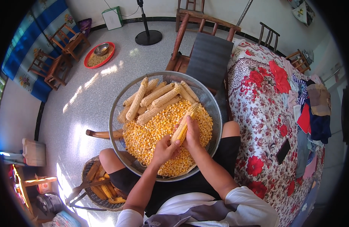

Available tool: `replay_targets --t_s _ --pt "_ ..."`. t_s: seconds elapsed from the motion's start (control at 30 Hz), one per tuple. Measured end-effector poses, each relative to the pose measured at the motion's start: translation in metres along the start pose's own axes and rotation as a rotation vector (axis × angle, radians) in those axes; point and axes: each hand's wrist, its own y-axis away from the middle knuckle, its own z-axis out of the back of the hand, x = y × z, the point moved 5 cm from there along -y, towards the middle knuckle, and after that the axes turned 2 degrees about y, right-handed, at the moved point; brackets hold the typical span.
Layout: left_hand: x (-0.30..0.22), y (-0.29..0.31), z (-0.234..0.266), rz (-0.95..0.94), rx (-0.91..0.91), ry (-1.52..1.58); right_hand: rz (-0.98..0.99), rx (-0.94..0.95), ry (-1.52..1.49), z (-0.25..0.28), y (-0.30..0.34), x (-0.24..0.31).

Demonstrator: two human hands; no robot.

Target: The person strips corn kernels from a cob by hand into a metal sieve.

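Note:
Both my hands grip one corn cob (184, 123) above a round metal mesh basket (113, 132) on my lap. My left hand (166, 150) is closed round its near end, thumb along the kernels. Farther up, my right hand (191, 133) wraps the cob's right side. Yellow kernels still cover its near part, while the far tip looks pale and partly bare. Loose yellow kernels (144, 142) fill the near and middle part of the basket. Several stripped cobs (159, 95) are piled at its far side.
A wicker basket (85, 170) with unstripped corn cobs (106, 189) stands by my left leg. Far left is a red tray (87, 65) with a metal bowl (101, 49). A wooden chair (179, 36) stands ahead; a flowered bed (257, 113) with a dark phone (283, 151) lies to the right.

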Motion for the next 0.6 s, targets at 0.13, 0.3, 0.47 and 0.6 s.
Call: replay_targets --t_s 0.13,0.3,0.47,0.6 --pt "0.001 0.001 0.000 -0.017 -0.023 -0.075 -0.014 -0.028 -0.016 0.002 0.000 -0.002" --pt "0.012 -0.004 0.006 0.049 -0.023 0.105 -0.029 -0.010 -0.051 0.003 -0.001 -0.005" --pt "0.011 -0.004 0.003 0.058 -0.065 0.181 0.013 -0.036 0.071 -0.003 0.003 -0.001" --pt "-0.008 0.003 -0.005 0.013 -0.119 -0.161 0.028 -0.047 0.145 0.001 0.003 -0.003"
